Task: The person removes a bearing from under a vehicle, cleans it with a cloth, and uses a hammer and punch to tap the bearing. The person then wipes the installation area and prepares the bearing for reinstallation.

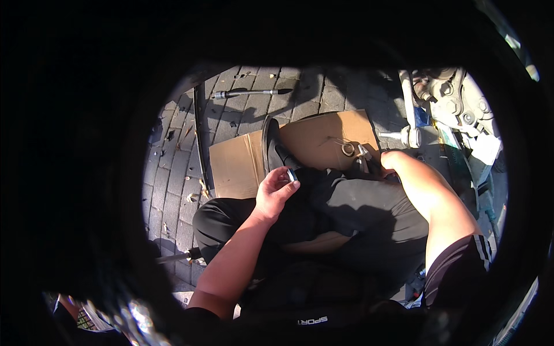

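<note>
My left hand [275,194] is closed above my crossed legs, thumb and fingers pinching a small, short piece [292,175] with a dark and a pale side. Its exact kind is too small to make out. Over at the right, my right hand [390,164] reaches down beside my knee; its fingers are in shadow and mostly hidden. Close to it on the cardboard [323,130] lie a tan ring [347,149] and a crumpled whitish thing [363,153]. My black shoe [276,150] rests on the same cardboard.
A metal socket tool [251,93] lies on the grey paving beyond the cardboard. Left of it stretches a long thin dark strip [200,138]. Vehicle metal parts [456,104] and a rod with a rounded joint [411,137] crowd the upper right.
</note>
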Motion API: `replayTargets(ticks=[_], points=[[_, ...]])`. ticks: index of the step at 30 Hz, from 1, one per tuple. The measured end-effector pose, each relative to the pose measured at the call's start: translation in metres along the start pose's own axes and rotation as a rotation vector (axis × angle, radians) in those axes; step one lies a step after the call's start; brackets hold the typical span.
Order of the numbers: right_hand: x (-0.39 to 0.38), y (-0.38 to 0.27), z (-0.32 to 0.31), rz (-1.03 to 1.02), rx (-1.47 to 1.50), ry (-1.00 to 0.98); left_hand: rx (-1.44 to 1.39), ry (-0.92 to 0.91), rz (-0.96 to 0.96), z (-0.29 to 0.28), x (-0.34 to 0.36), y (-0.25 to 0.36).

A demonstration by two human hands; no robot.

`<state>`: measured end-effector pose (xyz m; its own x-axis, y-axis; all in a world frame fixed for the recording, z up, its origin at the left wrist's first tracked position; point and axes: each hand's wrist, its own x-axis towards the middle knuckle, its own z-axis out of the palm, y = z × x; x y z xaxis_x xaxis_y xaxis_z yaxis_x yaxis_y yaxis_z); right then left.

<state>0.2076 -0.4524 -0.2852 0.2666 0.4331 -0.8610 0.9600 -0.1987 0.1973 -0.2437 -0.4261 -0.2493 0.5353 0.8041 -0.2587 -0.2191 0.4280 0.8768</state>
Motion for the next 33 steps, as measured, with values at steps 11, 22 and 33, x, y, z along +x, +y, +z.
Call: replayTargets(ticks=[11, 22, 33], points=[[0.015, -0.004, -0.011, -0.192, -0.041, 0.065, -0.842, -0.535, 0.091, -0.025, -0.002, 0.04], [0.024, -0.015, -0.007, 0.005, -0.131, 0.221, -0.487, -0.128, 0.075, -0.026, 0.004, 0.025], [-0.095, -0.131, -0.051, -0.797, 0.45, 0.869, 0.813, 0.234, 0.418, 0.009, 0.003, 0.016]])
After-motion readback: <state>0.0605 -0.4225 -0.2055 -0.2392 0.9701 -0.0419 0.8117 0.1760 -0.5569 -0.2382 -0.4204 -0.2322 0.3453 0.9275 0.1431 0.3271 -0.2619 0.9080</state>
